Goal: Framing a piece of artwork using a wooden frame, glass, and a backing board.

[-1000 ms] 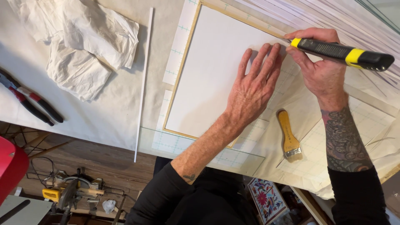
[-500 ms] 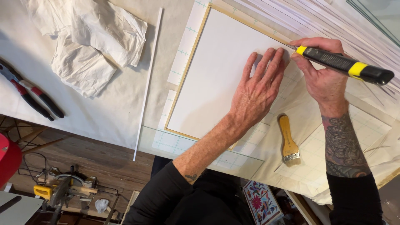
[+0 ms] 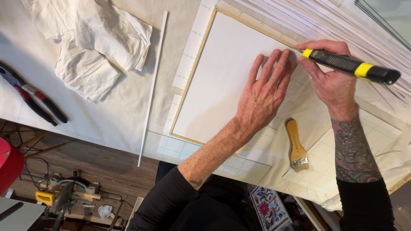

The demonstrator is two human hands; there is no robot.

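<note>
My left hand (image 3: 264, 92) lies flat, fingers spread, on a white board (image 3: 222, 72) set in a thin wooden frame (image 3: 195, 70). My right hand (image 3: 332, 77) grips a black and yellow utility knife (image 3: 351, 66), its tip at the board's right edge beside my left fingertips. The framed board rests on a gridded cutting mat (image 3: 182, 147) covered with pale paper.
A wooden-handled brush (image 3: 295, 145) lies near my right forearm. Crumpled white cloths (image 3: 92, 47), red and black pliers (image 3: 32, 99) and a long white strip (image 3: 153, 83) lie to the left. White strips (image 3: 308, 19) are stacked at the back. A miter saw (image 3: 64, 196) stands on the floor.
My right hand has slid the knife a little toward me along the board's right edge. The left hand stays pressed flat on the board.
</note>
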